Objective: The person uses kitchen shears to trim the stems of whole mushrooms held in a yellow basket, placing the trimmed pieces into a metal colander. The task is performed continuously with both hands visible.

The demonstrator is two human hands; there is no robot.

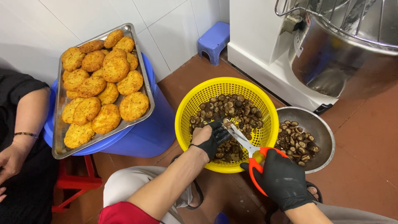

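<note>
A yellow plastic basket (186,114) on the floor holds several dark brown mushrooms (232,108). My left hand (210,137), in a black glove, pinches one mushroom over the basket. My right hand (282,179), also black-gloved, grips orange-handled scissors (248,150) whose blades meet at that mushroom. To the right stands a metal colander (323,130) with several cut mushroom pieces (297,142) in it.
A metal tray (147,89) of golden breaded patties (99,87) rests on a blue tub (151,132) over a red stool (76,180). Another person's arm (23,128) is at the left. A blue stool (213,39) and a large white mixer with a steel bowl (327,62) stand behind.
</note>
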